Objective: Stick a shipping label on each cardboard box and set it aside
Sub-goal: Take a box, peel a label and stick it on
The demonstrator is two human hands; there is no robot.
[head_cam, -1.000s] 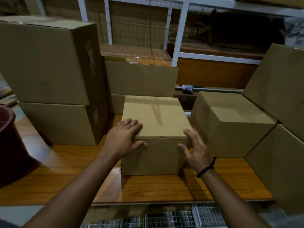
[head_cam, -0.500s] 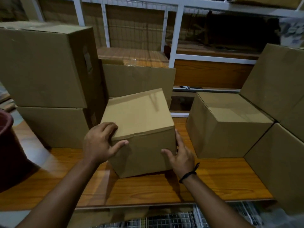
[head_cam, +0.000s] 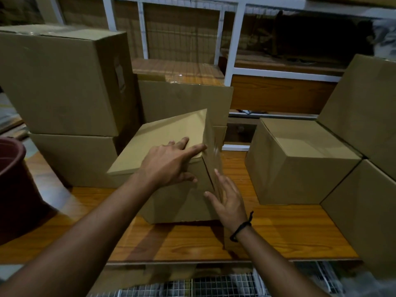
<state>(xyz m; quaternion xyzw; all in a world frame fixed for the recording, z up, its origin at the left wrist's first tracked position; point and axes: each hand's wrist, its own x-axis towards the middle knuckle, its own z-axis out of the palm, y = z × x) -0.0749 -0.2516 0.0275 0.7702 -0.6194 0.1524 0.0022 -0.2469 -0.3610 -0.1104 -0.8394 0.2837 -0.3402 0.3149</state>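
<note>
Low in the centre of the frame, your right hand [head_cam: 229, 200], a black band [head_cam: 240, 230] at its wrist, is pressing flat against the right side of the box [head_cam: 154, 146], fingers straight and gripping nothing. Your left hand [head_cam: 169, 166] is lying spread on the box's top, fingers straight, thumb down the front face. The box is sitting skewed on the shelf [head_cam: 278, 236], mid-frame. A bucket [head_cam: 15, 189] is standing at the left edge, and a stack [head_cam: 60, 82] is rising at upper left.
</note>
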